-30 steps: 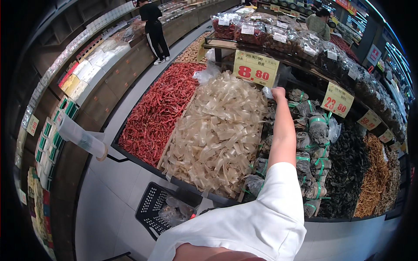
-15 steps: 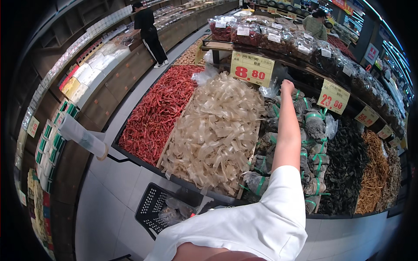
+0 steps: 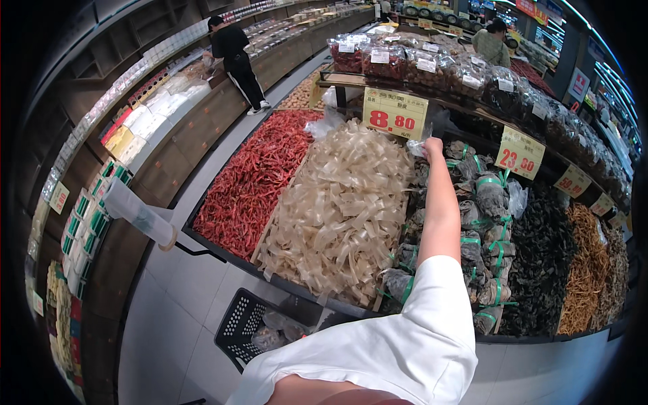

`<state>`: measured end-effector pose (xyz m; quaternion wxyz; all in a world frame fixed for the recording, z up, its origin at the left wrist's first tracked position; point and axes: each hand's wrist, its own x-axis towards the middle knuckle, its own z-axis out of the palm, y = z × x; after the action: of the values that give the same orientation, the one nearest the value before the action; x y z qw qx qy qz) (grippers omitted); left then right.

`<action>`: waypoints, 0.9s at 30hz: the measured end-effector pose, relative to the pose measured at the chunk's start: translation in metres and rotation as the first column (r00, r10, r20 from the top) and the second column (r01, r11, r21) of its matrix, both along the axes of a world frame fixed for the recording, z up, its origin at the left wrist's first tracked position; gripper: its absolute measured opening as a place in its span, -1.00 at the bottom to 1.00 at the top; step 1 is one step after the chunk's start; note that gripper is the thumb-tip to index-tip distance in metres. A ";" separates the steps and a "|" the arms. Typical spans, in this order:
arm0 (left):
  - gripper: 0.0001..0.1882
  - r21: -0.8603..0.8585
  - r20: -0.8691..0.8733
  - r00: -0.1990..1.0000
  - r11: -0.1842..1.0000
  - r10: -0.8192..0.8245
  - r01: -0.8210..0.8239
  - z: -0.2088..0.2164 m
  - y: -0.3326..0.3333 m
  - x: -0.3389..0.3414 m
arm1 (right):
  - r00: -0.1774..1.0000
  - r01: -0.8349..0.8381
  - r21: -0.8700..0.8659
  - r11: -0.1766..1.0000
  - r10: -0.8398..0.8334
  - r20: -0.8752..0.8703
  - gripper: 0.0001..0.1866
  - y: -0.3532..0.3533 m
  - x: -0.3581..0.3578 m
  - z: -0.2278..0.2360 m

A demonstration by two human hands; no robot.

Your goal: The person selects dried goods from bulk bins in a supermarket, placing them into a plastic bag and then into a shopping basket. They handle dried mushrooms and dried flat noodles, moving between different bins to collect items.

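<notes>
My right arm reaches forward across the bulk display. My right hand (image 3: 433, 146) is at the back edge, beside the yellow price sign (image 3: 395, 113), and its fingers are closed on a crumpled clear plastic bag (image 3: 416, 148); the fingertips are small and partly hidden. Left of the hand lies a heap of wide, translucent dried starch noodles (image 3: 334, 209). Below and right of it are grey dried bundles (image 3: 491, 196) tied with green ribbon, partly covered by my forearm. My left hand is out of view.
Dried red chillies (image 3: 253, 185) fill the left bin; black dried strips (image 3: 540, 263) and orange dried strips (image 3: 582, 270) lie right. A shelf of packaged goods (image 3: 425, 64) rises behind. A dark basket (image 3: 241, 320) holding bags sits below. A person (image 3: 236, 57) stands by the left counter.
My right hand has moved slightly left and toward me, onto the clear plastic bag. The whole view has shifted a little to the right and down.
</notes>
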<state>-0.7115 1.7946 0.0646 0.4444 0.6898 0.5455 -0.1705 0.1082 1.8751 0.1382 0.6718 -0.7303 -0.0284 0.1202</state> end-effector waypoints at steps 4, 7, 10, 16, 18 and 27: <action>-0.71 0.004 0.016 0.999 0.999 -0.034 0.034 -0.002 0.001 0.000 | 0.944 0.219 0.253 0.942 -0.270 0.191 -0.64 -0.021 0.029 0.026; -0.71 0.007 0.006 0.999 0.999 -0.037 0.037 0.005 -0.004 -0.009 | 0.913 0.258 0.475 0.841 -0.373 0.164 -0.61 -0.026 0.002 0.056; -0.70 0.007 0.007 0.998 0.998 -0.055 0.055 0.009 -0.010 -0.017 | 0.912 0.252 0.549 0.797 -0.386 0.140 -0.58 -0.038 -0.030 0.084; -0.69 0.071 0.093 0.979 0.982 -0.184 0.177 0.045 -0.006 -0.004 | 0.749 0.069 0.641 0.764 -0.464 0.473 -0.58 -0.103 -0.121 0.149; -0.69 0.126 0.201 0.961 0.978 -0.190 0.167 0.063 0.002 0.012 | 0.476 0.007 0.481 0.877 -0.426 0.770 -0.61 -0.132 -0.194 0.178; -0.55 -0.054 0.897 0.437 0.998 0.068 -0.045 0.144 0.006 0.148 | 0.212 -0.742 -0.050 0.668 0.305 0.928 -0.54 -0.157 -0.451 0.096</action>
<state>-0.5636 1.8008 0.2088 0.6787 0.6519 0.2480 0.2299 -0.3425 1.7180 0.2337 0.5999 -0.4597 -0.6519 -0.0623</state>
